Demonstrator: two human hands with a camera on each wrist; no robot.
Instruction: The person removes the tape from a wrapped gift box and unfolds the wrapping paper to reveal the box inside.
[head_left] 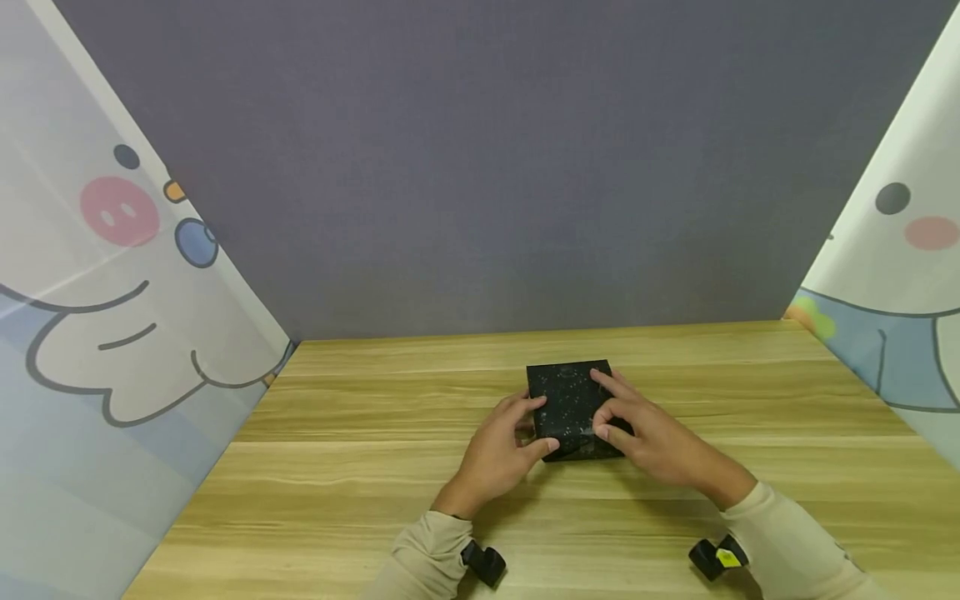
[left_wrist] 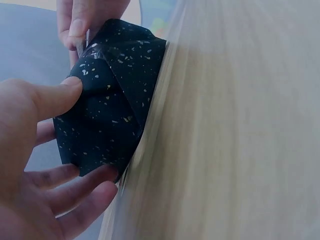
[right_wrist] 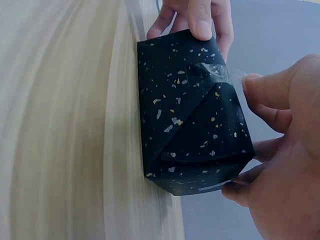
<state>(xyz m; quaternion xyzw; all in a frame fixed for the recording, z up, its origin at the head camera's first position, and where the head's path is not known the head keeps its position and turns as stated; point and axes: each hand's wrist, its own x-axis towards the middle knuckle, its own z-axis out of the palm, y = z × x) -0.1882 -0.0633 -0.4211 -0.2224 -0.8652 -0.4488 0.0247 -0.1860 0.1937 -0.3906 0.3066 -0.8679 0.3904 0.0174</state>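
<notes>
A box wrapped in black paper [head_left: 566,404] with white and gold flecks lies on the wooden table. My left hand [head_left: 497,452] grips its left side, thumb on the near edge and fingers along the side. At the right of the box is my right hand [head_left: 663,442], its thumb and index finger pinching the loose end of a strip of clear tape [right_wrist: 216,73]. Other fingers of that hand rest against the box's right side. The tape lies over the folded end flap [right_wrist: 205,132] facing me. The box's underside is hidden.
Light wood tabletop [head_left: 337,467] spreads around the box. A grey panel [head_left: 480,167] stands behind it, and cartoon-printed sheets [head_left: 90,333] hang at both sides. A small black device [head_left: 483,564] is strapped to each sleeved wrist.
</notes>
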